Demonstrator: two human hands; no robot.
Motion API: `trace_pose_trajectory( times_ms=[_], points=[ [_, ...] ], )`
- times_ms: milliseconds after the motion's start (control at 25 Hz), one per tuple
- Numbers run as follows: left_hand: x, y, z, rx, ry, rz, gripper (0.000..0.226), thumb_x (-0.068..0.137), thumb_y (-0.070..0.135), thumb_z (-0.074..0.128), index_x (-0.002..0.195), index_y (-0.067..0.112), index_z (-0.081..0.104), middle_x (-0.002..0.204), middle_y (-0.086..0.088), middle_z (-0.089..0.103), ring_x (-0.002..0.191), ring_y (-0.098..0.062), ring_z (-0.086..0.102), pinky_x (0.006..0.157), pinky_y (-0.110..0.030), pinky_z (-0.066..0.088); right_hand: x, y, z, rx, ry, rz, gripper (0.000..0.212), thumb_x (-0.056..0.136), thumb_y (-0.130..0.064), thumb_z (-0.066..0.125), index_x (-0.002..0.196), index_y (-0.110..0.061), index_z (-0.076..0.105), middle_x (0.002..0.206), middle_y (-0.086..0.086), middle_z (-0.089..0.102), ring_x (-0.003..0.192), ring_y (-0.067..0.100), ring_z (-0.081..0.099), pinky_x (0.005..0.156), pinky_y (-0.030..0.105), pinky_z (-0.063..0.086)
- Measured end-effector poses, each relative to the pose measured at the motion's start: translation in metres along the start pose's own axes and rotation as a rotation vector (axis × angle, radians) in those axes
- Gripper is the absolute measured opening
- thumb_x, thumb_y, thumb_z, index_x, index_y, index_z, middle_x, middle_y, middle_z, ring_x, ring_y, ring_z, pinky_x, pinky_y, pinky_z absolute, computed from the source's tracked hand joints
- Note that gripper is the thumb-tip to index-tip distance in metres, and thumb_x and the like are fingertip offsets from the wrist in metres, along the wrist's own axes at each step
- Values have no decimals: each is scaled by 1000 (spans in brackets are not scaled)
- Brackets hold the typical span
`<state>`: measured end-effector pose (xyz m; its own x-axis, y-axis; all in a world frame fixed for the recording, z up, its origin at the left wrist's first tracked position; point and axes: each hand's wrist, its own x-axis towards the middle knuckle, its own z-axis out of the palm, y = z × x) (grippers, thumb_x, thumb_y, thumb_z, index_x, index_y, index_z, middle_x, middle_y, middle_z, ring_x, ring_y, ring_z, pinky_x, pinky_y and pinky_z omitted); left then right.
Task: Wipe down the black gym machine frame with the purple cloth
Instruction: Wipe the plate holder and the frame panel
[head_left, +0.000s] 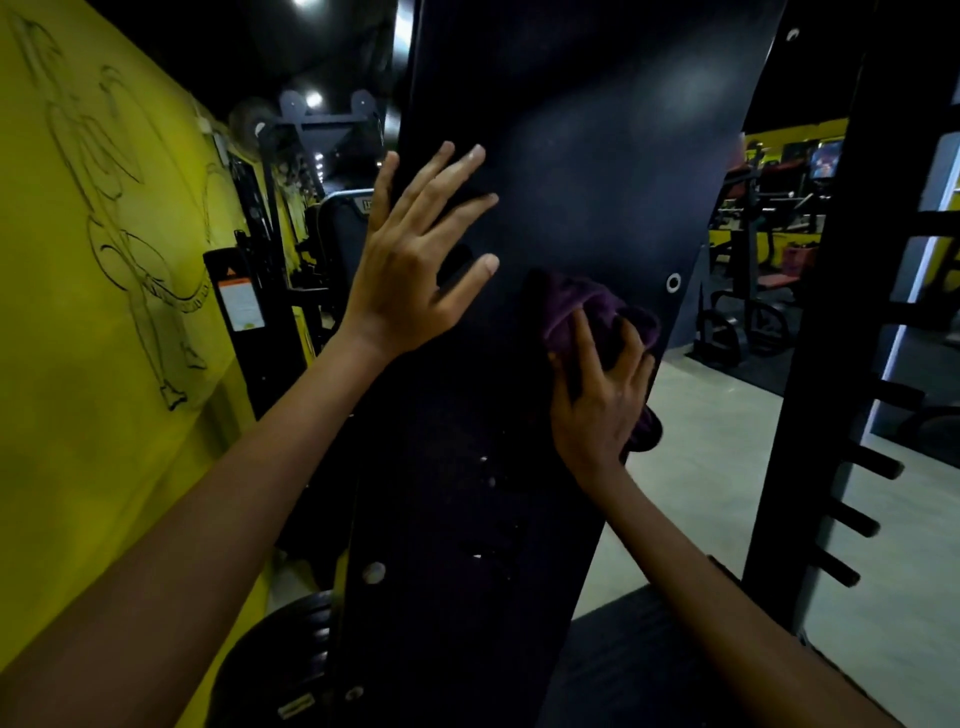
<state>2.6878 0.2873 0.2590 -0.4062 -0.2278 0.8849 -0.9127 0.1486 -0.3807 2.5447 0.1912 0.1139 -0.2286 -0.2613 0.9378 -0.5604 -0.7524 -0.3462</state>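
The black gym machine frame (571, 156) is a broad flat panel that rises through the middle of the head view, with small bolts near its edges. My left hand (415, 260) lies flat against its left side, fingers spread, holding nothing. The purple cloth (582, 306) is bunched against the panel's right edge at mid height. My right hand (602, 395) presses on the cloth from below, its fingers curled into the fabric. Part of the cloth hangs behind my right palm.
A yellow wall (104, 312) with line drawings runs along the left. A black rack upright (852, 312) with pegs stands at the right. Weight plates (280, 654) sit at the frame's lower left. More gym machines (769, 249) fill the background beyond a grey floor (701, 467).
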Motion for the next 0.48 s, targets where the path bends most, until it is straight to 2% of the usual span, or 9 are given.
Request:
trace_pose_trajectory(
  times_ms=[80,200,240,280,360,440,480],
  points=[
    [1,0,-1,-64,1,-14,39,93,31,54,121,5,62,143,-18,45,137,-31,35,116,-46,9,-19,-24,3,31,-15,-34,41,93,-35,51,133,-29,42,130,10,34,98,31,42,78,40,44],
    [-1,-1,0,-114,20,1,37,94,29,53,120,4,62,143,-20,43,137,-32,35,115,-46,10,-52,-17,-5,35,-160,-475,37,95,-36,48,132,-33,43,130,10,37,89,32,45,75,40,45],
    [-3,-2,0,-134,28,-4,37,94,29,52,120,4,61,144,-20,42,138,-33,34,116,-43,8,-53,-3,-9,16,-194,-593,35,97,-37,44,132,-34,43,130,9,37,88,31,44,73,40,46],
    [-6,-3,0,-160,35,-18,37,95,29,51,121,4,60,145,-21,40,138,-33,33,116,-39,7,-51,9,-12,-5,-199,-631,33,98,-38,41,131,-35,44,130,9,38,88,30,43,73,40,47],
    [-19,-3,3,-224,66,-32,39,96,30,48,123,4,59,146,-23,36,139,-34,30,117,-38,9,-45,21,-13,-36,-127,-477,34,98,-39,42,130,-31,50,128,11,40,91,33,45,75,43,49],
    [-35,0,8,-347,116,-48,40,98,28,44,124,0,57,146,-28,33,139,-39,27,117,-41,17,-43,6,-7,-7,-49,-152,41,91,-38,50,129,-25,57,127,17,48,94,39,51,74,44,49],
    [-42,2,9,-431,128,-89,41,98,27,41,125,-2,55,146,-30,31,139,-40,26,117,-37,20,-48,-10,-2,5,-17,-58,44,88,-38,51,129,-24,59,126,19,50,96,40,52,74,44,49]
  ],
)
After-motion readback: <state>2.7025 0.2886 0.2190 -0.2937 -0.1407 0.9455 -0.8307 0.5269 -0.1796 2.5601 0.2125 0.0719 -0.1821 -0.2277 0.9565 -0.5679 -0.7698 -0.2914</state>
